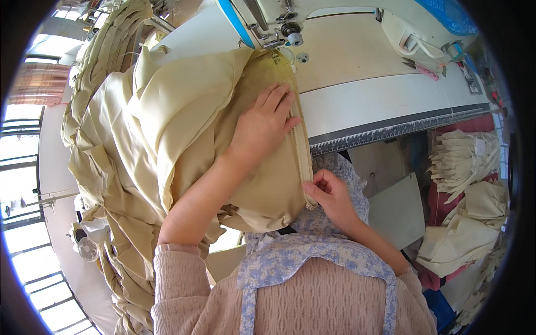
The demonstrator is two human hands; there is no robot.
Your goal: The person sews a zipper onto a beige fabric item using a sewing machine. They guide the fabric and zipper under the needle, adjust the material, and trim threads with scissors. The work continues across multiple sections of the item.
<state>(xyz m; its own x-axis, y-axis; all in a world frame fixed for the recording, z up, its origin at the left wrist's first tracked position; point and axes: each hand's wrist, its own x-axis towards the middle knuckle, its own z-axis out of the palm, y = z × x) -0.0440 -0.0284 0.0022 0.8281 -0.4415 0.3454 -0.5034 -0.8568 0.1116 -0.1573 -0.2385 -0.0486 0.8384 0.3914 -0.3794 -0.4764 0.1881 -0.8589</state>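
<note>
A great spread of beige cloth point(184, 120) covers the left part of the bench point(363, 103) and drops over its front edge into folds. The bench top is white, with a tan panel around the base of a white and blue sewing machine point(335, 22), which stands along the back. Past the bench's front right corner, lower down, sit folded pale cloth point(460, 243) and a tied bundle of strips point(464, 159). A dark ruler point(402, 125) runs along the front edge. The left hand point(262, 123) lies palm down on the cloth, its grip loosely spread and closed around nothing. Just off the front edge, the right hand point(330, 196) has its grip pinched, thumb against finger, on the near end of a zipper point(297, 148) along the cloth's right side. Pink-handled snips point(427, 72) lie toward the bench's right end. The cloth's far end meets the small presser foot point(276, 56).
</note>
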